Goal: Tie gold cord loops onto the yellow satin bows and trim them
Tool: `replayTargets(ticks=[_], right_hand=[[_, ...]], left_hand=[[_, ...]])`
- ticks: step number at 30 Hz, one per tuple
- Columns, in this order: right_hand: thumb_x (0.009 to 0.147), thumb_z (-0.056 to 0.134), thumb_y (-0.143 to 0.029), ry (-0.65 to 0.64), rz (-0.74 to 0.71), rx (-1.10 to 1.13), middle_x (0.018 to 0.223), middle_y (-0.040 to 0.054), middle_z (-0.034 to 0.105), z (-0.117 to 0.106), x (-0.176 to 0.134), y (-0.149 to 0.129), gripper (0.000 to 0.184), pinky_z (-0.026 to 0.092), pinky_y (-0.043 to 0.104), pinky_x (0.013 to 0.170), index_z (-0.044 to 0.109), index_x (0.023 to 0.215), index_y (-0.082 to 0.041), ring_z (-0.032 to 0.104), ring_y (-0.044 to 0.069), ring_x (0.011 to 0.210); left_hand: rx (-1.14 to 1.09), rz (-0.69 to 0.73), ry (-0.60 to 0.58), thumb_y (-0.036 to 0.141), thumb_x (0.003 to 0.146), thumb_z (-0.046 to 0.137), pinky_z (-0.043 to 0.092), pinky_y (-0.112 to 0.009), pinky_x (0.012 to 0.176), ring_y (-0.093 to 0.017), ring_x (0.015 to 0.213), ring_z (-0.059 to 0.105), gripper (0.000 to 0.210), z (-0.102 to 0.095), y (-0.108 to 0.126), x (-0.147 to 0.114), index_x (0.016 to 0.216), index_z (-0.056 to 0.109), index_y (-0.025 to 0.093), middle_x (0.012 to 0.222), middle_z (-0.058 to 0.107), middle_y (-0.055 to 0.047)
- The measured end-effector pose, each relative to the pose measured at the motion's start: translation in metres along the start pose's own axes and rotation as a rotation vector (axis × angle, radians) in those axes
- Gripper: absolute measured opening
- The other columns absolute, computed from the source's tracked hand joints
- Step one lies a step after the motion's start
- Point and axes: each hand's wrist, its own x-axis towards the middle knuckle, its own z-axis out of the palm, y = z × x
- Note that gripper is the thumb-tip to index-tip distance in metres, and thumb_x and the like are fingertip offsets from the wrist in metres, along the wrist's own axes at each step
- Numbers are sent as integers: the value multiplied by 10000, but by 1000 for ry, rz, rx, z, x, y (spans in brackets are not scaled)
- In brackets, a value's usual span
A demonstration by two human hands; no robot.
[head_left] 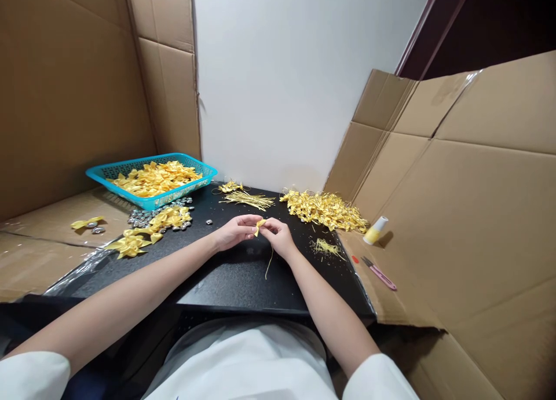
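Observation:
Over the middle of the black table (243, 284), both hands meet at a small yellow ribbon bow (259, 226). My left hand (237, 232) pinches the bow from the left. From the other side, the fingers of my right hand (278, 237) close on it too. A thin gold cord (269, 267) hangs down below the fingers. Behind the hands lies a bundle of gold cords (249, 200). What the fingertips cover of the bow is hidden.
At the back left, a turquoise basket (152, 203) holds many yellow bows. Silver beads (139, 217) and loose bows (130, 243) lie before it. To the right are a pile of corded bows (325, 209), cord scraps (326, 248), a thread spool (374, 231) and pink snips (380, 274). Cardboard walls flank the table.

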Motion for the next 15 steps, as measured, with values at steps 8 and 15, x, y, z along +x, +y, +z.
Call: replayTargets(ticks=[8, 15], right_hand=[[806, 561, -292, -10, -123, -85, 733, 17, 646, 0, -6, -32, 157, 470, 284, 736, 605, 690, -196, 588, 156, 720], [815, 484, -261, -13, -162, -147, 723, 16, 608, 1, -9, -43, 185, 465, 286, 741, 505, 638, -211, 574, 158, 733]], left_hand=[[-169, -17, -55, -12, 620, 739, 474, -176, 593, -101, 694, 635, 332, 9, 6, -8, 913, 731, 144, 892, 724, -68], [-270, -51, -136, 11, 639, 721, 449, -177, 585, -98, 695, 613, 364, 14, 6, -13, 977, 706, 145, 899, 698, -61]])
